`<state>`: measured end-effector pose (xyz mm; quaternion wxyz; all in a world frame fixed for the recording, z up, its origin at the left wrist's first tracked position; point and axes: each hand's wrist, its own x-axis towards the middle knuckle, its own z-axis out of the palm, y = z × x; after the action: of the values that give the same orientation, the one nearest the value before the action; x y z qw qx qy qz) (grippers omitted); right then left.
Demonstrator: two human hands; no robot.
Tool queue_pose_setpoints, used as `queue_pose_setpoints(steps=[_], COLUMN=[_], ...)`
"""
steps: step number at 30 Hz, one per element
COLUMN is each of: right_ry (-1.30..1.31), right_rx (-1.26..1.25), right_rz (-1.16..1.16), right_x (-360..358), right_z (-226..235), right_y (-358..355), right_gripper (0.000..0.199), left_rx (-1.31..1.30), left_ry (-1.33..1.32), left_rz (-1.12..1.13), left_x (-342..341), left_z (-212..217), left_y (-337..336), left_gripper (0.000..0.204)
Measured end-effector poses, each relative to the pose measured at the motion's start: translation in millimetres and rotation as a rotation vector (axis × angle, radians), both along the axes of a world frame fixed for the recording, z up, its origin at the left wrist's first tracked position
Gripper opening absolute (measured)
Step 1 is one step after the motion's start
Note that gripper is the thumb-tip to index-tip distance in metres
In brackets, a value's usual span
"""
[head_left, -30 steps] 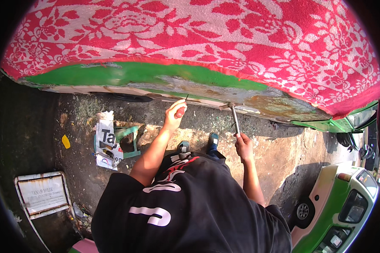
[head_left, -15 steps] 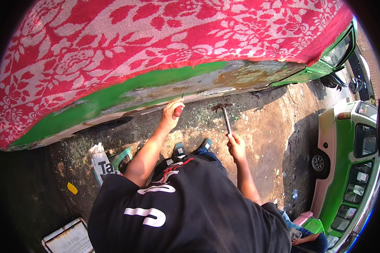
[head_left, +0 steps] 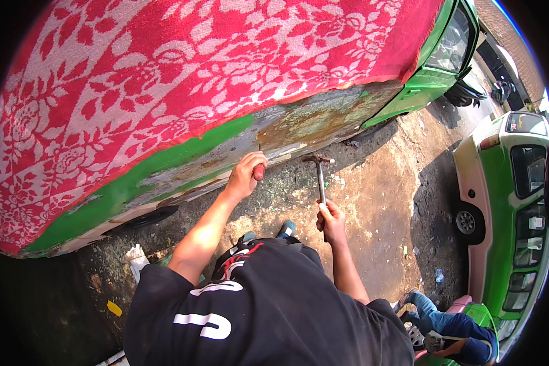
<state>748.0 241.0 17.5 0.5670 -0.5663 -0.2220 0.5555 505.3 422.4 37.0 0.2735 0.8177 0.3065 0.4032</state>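
My left hand (head_left: 244,177) is closed around the red handle of a screwdriver (head_left: 259,172). Its thin shaft points at the vehicle's lower side panel (head_left: 274,125), where the paint is stripped to grey and rusty brown. Whether the tip touches the metal, I cannot tell. Lower and to the right, my right hand (head_left: 331,221) grips a hammer (head_left: 321,177) by its handle. The hammer's head is up, apart from the panel. A red and pale pink floral blanket (head_left: 165,73) covers the vehicle above the bare strip.
A green and pale pink van (head_left: 500,213) stands at right. Near its rear, a person in jeans (head_left: 433,311) sits low beside a green container (head_left: 483,317). Paint chips litter the rough ground (head_left: 378,226). A white bag (head_left: 136,259) and a yellow scrap (head_left: 114,308) lie at left.
The view has turned, shifting the vehicle left and downward. My right hand now holds the hammer higher up, with the handle's end showing below it. My left hand keeps the screwdriver.
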Motion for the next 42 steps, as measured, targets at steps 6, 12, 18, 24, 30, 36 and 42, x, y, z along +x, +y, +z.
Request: queue_pose_setpoints(steps=[6, 12, 18, 24, 30, 36, 42], right_ry=[0.024, 0.000, 0.071, 0.043, 0.063, 0.027, 0.042], right_rx=[0.060, 0.045, 0.087, 0.094, 0.108, 0.127, 0.125], right_rz=[-0.026, -0.078, -0.092, -0.049, -0.050, -0.022, -0.052], right_x=[45, 68, 67, 62, 55, 56, 59], right_z=[-7, -11, -3, -3, -5, 4, 15], right_y=[1, -12, -16, -10, 1, 12, 8], right_gripper=[0.024, 0.025, 0.024, 0.023, 0.023, 0.021, 0.023], left_rx=[0.071, 0.089, 0.191, 0.196, 0.296, 0.369, 0.386], left_ry=[0.036, 0.038, 0.152, 0.182, 0.338, 0.226, 0.073], left_rz=[-0.058, -0.110, -0.148, -0.205, -0.305, -0.279, -0.235], left_x=[47, 78, 72, 53, 49, 57, 61], left_z=[9, 20, 31, 34, 38, 55, 85], left_y=[1, 0, -3, -6, -4, 7, 13], left_gripper=[0.030, 0.026, 0.023, 0.025, 0.022, 0.025, 0.028])
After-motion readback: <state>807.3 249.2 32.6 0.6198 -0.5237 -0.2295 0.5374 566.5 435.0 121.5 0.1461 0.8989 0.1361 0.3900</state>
